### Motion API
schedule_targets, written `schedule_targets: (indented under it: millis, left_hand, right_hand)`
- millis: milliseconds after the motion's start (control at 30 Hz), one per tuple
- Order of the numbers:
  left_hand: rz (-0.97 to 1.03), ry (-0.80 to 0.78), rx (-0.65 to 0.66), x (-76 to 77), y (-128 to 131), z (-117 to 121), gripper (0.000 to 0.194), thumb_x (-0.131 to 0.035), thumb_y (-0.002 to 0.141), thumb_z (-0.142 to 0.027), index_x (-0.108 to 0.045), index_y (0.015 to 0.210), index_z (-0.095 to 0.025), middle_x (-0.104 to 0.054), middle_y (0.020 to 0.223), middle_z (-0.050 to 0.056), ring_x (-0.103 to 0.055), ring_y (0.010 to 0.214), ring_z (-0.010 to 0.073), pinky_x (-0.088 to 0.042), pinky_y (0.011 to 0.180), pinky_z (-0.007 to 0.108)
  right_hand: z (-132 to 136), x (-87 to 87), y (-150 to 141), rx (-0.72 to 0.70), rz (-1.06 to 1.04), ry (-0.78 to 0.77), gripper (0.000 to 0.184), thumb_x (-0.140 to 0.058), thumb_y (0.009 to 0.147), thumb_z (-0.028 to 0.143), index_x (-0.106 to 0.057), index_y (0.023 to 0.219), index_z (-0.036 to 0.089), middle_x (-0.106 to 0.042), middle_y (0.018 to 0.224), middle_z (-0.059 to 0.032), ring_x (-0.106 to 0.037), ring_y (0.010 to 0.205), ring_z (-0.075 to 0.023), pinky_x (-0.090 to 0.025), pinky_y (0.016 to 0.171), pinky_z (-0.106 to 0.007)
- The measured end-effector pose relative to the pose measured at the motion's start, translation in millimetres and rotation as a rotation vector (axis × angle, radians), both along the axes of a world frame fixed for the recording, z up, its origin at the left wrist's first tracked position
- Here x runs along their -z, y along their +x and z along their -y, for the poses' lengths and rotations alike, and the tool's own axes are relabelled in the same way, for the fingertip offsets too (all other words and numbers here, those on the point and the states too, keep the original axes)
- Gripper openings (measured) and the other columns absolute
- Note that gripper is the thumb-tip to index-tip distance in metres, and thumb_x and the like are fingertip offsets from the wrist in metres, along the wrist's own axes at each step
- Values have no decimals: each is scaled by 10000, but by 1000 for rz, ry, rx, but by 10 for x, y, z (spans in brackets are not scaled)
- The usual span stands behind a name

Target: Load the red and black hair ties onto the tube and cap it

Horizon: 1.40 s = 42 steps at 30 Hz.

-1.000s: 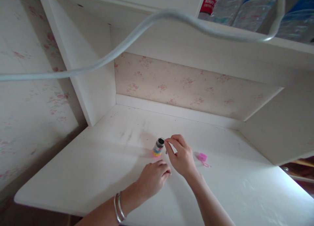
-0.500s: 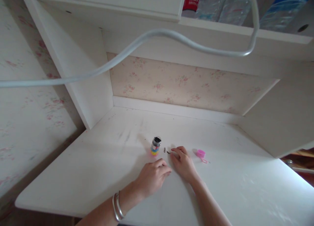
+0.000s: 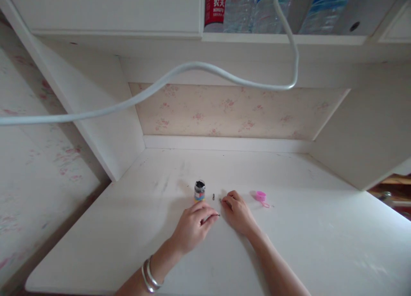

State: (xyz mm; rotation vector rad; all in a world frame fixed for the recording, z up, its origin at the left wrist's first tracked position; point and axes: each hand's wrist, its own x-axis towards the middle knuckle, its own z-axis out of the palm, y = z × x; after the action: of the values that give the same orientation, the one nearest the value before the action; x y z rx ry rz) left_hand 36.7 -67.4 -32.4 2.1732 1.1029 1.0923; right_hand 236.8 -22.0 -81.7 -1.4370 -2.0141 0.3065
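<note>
A small clear jar (image 3: pixel 199 190) stands upright and uncapped on the white desk, with black contents near its mouth and coloured ones lower down. My left hand (image 3: pixel 192 227) is in front of the jar, hiding its base. Its thumb and forefinger pinch a thin dark piece (image 3: pixel 218 215), too small to name. To the right, my right hand (image 3: pixel 237 212) rests low over the desk, its fingertips closed on another tiny dark piece (image 3: pixel 221 200). Between jar and right hand lies a small dark looped bit (image 3: pixel 213 196). A pink lid (image 3: pixel 260 196) with a loop lies beyond my right hand.
A pale cable (image 3: pixel 192 66) crosses in front of the view, above the desk (image 3: pixel 128 240). Bottles (image 3: pixel 214 9) stand on the shelf overhead. White side panels (image 3: pixel 356 129) and a flowered back wall (image 3: pixel 231 112) bound the desk.
My right hand has come down from the jar's mouth to the desk on the right. My left hand has shifted slightly, its pinched piece now showing. The view has turned right and tilted up.
</note>
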Motion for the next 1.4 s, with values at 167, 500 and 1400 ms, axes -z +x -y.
schedule_targets:
  millis: [167, 500, 1400]
  left_hand:
    - [139, 8, -194, -259, -174, -85, 203, -549, 891, -330, -690, 924, -187, -615, 885, 35, -469, 539, 58, -415, 507, 184]
    - [121, -94, -321, -597, -369, -437, 258, -574, 843, -400, -711, 872, -183, -643, 860, 19, -490, 576, 84, -413, 521, 193]
    - [-36, -111, -204, -591, -322, -546, 265, -512, 883, -340, -732, 983, -233, -642, 953, 28, -602, 775, 128, -479, 668, 232]
  right_hand:
    - [17, -28, 1, 9, 8, -7, 240, -456, 906, 234, -690, 857, 205, -572, 933, -59, -582, 787, -163, -466, 728, -296]
    - [6, -15, 2, 17, 31, -28, 228, -458, 896, 209, -683, 866, 207, -570, 936, -55, -582, 803, -167, -460, 757, -301]
    - [20, -55, 6, 20, 45, -68, 230, -453, 905, 218, -678, 863, 205, -562, 939, -51, -571, 805, -155, -439, 744, -275]
